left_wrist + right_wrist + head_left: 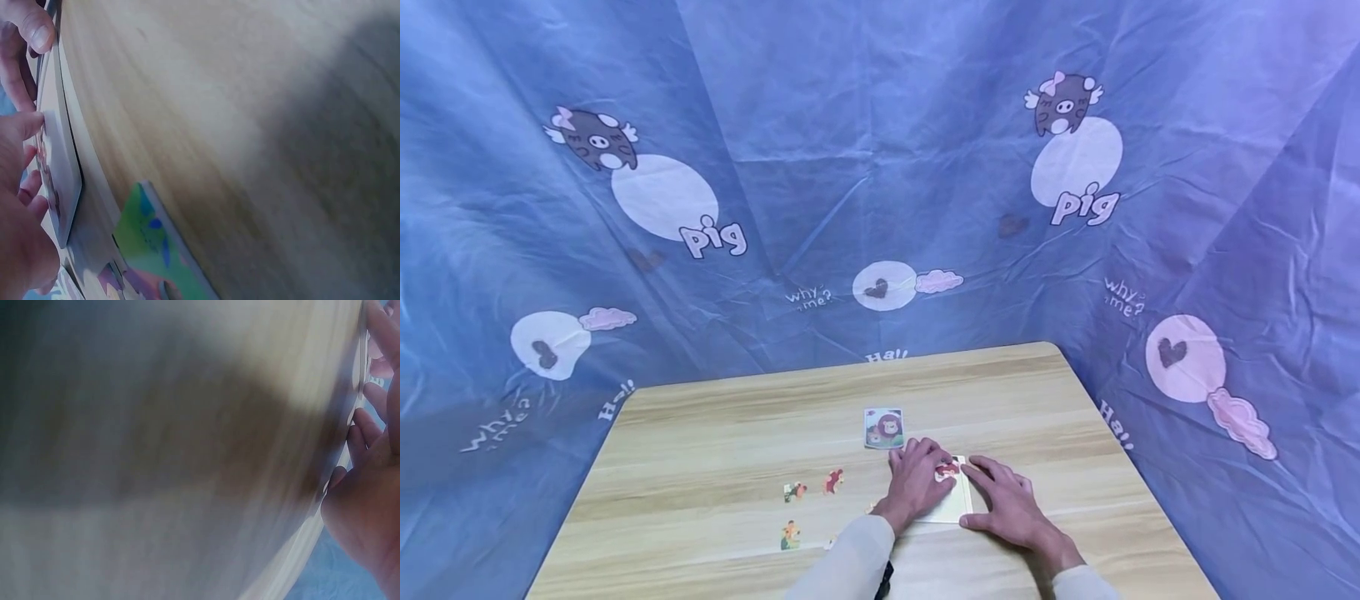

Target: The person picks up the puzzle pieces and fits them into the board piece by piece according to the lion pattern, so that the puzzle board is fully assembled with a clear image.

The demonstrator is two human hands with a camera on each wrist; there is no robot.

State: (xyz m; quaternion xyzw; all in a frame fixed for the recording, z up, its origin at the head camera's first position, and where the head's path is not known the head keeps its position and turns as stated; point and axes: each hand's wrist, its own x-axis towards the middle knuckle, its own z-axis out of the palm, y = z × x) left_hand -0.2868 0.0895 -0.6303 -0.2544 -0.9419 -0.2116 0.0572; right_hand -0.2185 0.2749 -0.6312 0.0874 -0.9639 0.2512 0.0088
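A pale puzzle board lies flat on the table, with red-and-white puzzle pieces at its far end. My left hand reaches over the board from the left, its thumb and fingertips touching around these pieces. At the board's right side, my right hand rests its thumb near the close corner and its fingers along the edge. The left wrist view shows the right thumb against the board's rim and the left fingers on its surface. In the right wrist view, the right hand has its fingers spread along the edge.
Left of the board lie loose pieces: a red one, a green-and-red one and an orange-and-green one. Others are partly hidden by the left arm. A lion picture card lies beyond. A blue curtain surrounds the table's back and sides.
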